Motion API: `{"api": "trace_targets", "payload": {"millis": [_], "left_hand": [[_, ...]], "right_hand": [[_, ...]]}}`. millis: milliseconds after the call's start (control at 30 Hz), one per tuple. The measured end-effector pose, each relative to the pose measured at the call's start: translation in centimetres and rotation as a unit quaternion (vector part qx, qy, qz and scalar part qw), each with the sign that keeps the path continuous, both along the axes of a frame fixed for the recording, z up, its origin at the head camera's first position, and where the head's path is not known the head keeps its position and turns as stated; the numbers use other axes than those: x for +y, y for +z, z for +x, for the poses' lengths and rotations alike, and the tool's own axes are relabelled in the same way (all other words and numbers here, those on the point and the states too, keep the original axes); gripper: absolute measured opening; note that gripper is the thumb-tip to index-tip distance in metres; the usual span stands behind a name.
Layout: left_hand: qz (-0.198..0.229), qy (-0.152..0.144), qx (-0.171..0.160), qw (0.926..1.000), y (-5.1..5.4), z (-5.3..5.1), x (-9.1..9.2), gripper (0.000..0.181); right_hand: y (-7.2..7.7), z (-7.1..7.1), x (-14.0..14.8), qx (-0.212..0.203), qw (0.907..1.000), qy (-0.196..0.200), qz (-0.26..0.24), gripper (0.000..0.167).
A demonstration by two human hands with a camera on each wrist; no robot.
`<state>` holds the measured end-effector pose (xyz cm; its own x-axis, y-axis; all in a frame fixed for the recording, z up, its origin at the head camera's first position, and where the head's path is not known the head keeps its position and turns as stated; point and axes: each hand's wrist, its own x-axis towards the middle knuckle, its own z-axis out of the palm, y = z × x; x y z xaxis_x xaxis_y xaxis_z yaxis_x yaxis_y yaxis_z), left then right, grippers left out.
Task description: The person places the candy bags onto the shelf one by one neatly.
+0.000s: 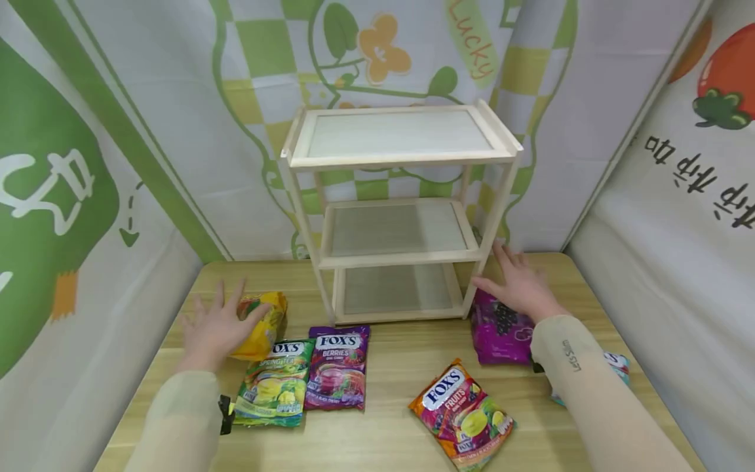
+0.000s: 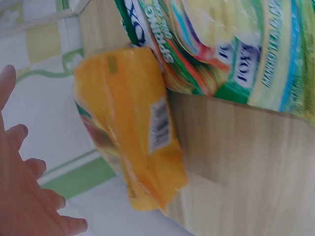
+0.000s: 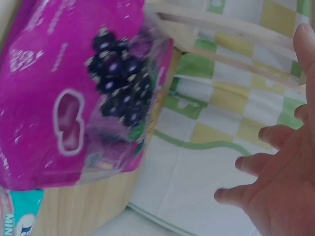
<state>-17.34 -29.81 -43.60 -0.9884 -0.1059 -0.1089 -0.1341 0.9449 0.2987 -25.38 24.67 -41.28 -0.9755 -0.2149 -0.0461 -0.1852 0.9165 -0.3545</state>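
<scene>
My left hand [image 1: 215,331], fingers spread, hovers at the left beside a yellow candy bag [image 1: 272,322]; the left wrist view shows a gap between the hand and this bag [image 2: 128,123]. My right hand [image 1: 519,283] is spread above a purple candy bag [image 1: 498,331] with dark grapes on it, near the rack's right leg. In the right wrist view that bag [image 3: 64,98] lies apart from the fingers. Between the hands stands a pale wooden three-tier rack [image 1: 404,259], its shelves bare. Both hands hold nothing.
A green Fox's Spring Tea bag [image 1: 276,387] and a purple Fox's Berries bag [image 1: 337,368] lie front left of the rack. An orange Fox's Fruits bag [image 1: 463,416] lies front right. A teal bag [image 1: 618,364] is partly hidden by the right forearm. Printed curtains enclose the table.
</scene>
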Motion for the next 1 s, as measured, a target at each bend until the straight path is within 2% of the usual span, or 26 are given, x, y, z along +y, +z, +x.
{"api": "trace_targets", "payload": {"millis": [300,467,633,733,833,933,1000], "left_hand": [[0.057,0.020,-0.053,0.9968,-2.0,1.5,-2.3,0.099],[0.095,0.039,-0.089,0.9907,-2.9,2.3,-3.1,0.104],[0.139,0.053,-0.099,0.9839,-3.9,2.5,-4.0,0.107],[0.170,0.072,-0.103,0.9773,-4.2,2.7,-4.6,0.107],[0.188,0.092,-0.111,0.9714,-4.2,2.9,-5.2,0.107],[0.191,0.107,-0.116,0.9689,-4.2,3.2,-5.7,0.107],[0.211,0.120,-0.115,0.9633,-4.3,3.3,-6.0,0.107]], "right_hand": [[0.8,-0.1,-0.5,-0.010,0.9946,0.015,-0.102,0.093],[0.5,-0.1,-0.7,0.005,0.9872,0.035,-0.156,0.081],[0.4,-0.1,-1.1,0.014,0.9814,0.050,-0.185,0.069],[0.5,-0.2,-1.2,0.012,0.9796,0.055,-0.193,0.064],[0.5,-0.3,-1.4,0.007,0.9771,0.059,-0.204,0.060],[0.5,-0.4,-1.6,0.007,0.9747,0.060,-0.215,0.056],[0.4,-0.5,-1.8,0.007,0.9726,0.060,-0.224,0.051]]}}
